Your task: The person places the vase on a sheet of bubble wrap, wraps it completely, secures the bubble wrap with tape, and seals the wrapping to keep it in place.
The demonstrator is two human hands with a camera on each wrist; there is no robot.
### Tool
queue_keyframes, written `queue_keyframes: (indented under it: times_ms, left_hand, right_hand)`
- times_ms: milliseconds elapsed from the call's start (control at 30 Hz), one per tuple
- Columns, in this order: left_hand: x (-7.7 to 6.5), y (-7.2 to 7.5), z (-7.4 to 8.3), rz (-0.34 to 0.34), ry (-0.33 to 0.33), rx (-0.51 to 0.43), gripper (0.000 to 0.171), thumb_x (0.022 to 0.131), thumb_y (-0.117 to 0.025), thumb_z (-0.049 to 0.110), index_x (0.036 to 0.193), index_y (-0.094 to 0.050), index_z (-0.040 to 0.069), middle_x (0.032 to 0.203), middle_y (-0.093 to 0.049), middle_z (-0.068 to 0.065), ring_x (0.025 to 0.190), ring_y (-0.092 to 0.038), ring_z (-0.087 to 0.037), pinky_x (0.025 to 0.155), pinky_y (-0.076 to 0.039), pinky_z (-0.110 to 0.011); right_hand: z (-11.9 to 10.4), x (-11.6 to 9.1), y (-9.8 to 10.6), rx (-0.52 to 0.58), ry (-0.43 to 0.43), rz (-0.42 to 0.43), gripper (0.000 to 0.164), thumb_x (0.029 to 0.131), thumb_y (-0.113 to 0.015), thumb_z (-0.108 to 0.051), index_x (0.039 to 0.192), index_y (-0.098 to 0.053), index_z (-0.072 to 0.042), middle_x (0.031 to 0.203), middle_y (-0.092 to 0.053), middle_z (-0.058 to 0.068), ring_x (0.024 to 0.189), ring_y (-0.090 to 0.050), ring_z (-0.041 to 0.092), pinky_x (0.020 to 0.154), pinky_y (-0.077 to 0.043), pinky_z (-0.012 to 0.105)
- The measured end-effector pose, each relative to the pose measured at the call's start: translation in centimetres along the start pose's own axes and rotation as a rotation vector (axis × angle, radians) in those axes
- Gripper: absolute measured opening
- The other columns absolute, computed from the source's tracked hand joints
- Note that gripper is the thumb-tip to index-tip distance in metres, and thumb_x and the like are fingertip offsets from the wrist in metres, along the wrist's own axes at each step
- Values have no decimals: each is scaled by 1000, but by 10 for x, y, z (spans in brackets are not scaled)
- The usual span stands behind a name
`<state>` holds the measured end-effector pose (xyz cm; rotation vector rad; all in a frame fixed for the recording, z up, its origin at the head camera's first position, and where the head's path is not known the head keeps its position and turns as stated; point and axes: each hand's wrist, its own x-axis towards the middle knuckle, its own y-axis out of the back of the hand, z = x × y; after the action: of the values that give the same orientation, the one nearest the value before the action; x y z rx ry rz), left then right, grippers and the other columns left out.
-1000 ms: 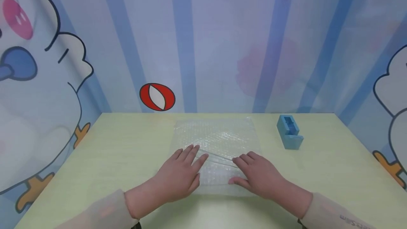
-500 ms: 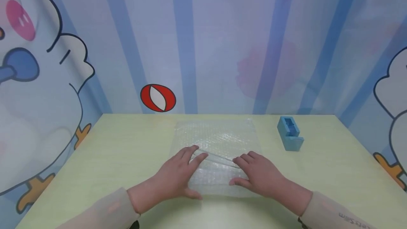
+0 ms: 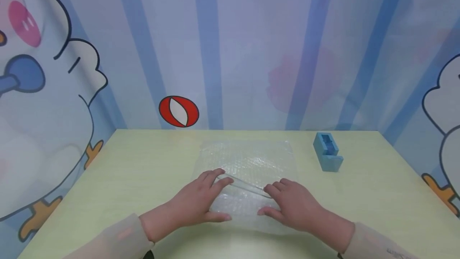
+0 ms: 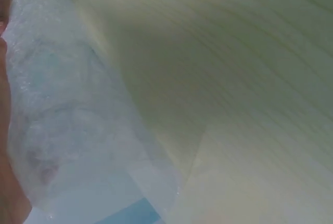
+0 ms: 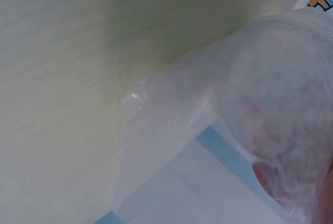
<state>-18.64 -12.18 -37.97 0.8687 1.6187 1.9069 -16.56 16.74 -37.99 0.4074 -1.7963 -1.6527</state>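
A clear sheet of bubble wrap (image 3: pixel 248 157) lies on the table, with a folded part nearer the person. Two thin, slanted edge lines cross this fold between the hands. My left hand (image 3: pixel 195 199) holds the fold's left end, fingers bent over it and thumb apart toward the near side. At the right end my right hand (image 3: pixel 298 207) grips with curled fingers, its thumb on the near side. In the left wrist view the bubble wrap (image 4: pixel 67 94) bulges in a rounded shape; whether something is inside cannot be told. In the right wrist view a fingertip (image 5: pixel 265 180) shows beside the bulging wrap (image 5: pixel 281 89).
A light blue tape dispenser (image 3: pixel 328 153) stands at the back right of the pale yellow-green table (image 3: pixel 151 151). A striped cloth backdrop (image 3: pixel 248 51) with cartoon prints rises behind the table and at both sides.
My left fingers have bent from nearly straight, and the left thumb has spread away. Both hands and the folded bubble wrap have shifted slightly toward the person. The tape dispenser stays put.
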Motion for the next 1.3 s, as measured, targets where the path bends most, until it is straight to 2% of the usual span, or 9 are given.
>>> queue_keyframes:
  times_ms: [100, 267, 600, 1100, 1300]
  left_hand:
    - [0, 1, 0, -9, 17, -37, 69, 96, -64, 55, 147, -46, 14, 151, -49, -16, 136, -52, -35, 106, -54, -48]
    - [1, 1, 0, 17, 20, -86, 53, 104, -55, 43, 146, -47, 12, 149, -51, -17, 135, -52, -35, 107, -53, -49]
    - [4, -1, -1, 36, 48, -201, 48, 106, -52, 38, 143, -50, 7, 145, -53, -18, 134, -53, -37, 110, -49, -54]
    - [11, 4, -1, 19, 143, -356, 43, 106, -52, 34, 138, -52, 5, 141, -56, -15, 132, -53, -34, 113, -45, -55]
    - [17, 2, -1, 25, 181, -393, 42, 107, -51, 34, 136, -53, 5, 136, -57, -15, 129, -54, -33, 111, -45, -54]
  right_hand:
    - [0, 1, 1, 5, 1, -1, 53, 98, -53, -64, 107, -65, -13, 89, -69, -2, 78, -61, 15, 71, -55, 31]
    - [0, 3, 2, 36, -17, -22, 46, 97, -58, -58, 106, -66, -13, 87, -69, -2, 76, -61, 14, 69, -55, 31]
    - [5, 9, 5, 142, -65, -94, 43, 97, -61, -56, 105, -66, -14, 81, -66, -4, 69, -55, 9, 60, -47, 27]
    - [21, 23, 7, 247, -116, -183, 39, 94, -67, -52, 108, -70, -16, 99, -79, 3, 84, -71, 19, 72, -57, 35]
    - [26, 27, 12, 301, -161, -225, 47, 92, -69, -50, 119, -74, -11, 113, -79, 5, 102, -75, 26, 87, -60, 43]
